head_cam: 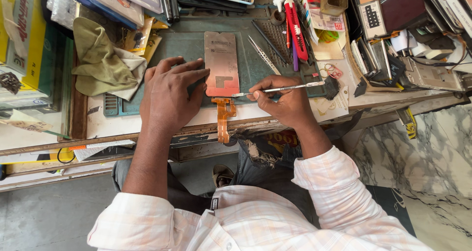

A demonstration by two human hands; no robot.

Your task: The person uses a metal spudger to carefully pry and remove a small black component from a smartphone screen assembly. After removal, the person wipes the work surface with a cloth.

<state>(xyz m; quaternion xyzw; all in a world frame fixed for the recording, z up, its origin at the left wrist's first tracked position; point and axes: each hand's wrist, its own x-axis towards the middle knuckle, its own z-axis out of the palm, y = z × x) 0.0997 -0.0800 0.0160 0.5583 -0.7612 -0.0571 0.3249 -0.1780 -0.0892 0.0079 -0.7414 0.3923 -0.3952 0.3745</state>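
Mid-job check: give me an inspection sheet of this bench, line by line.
Surface: green work mat on a crowded bench.
Job's things: phone screen panel face down on the mat, its orange flex ribbon hanging over the bench edge.
Clutter: olive cloth, tweezers, red knife, stacked parts at right.
Grippers: left hand rests flat beside the panel; right hand holds a thin metal tool, tip at the panel's lower edge.
Cables: black wire, lower left.
Surroundings: marble floor.

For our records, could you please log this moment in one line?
left hand: flat on phone screen panel | right hand: holds metal pry tool | mat
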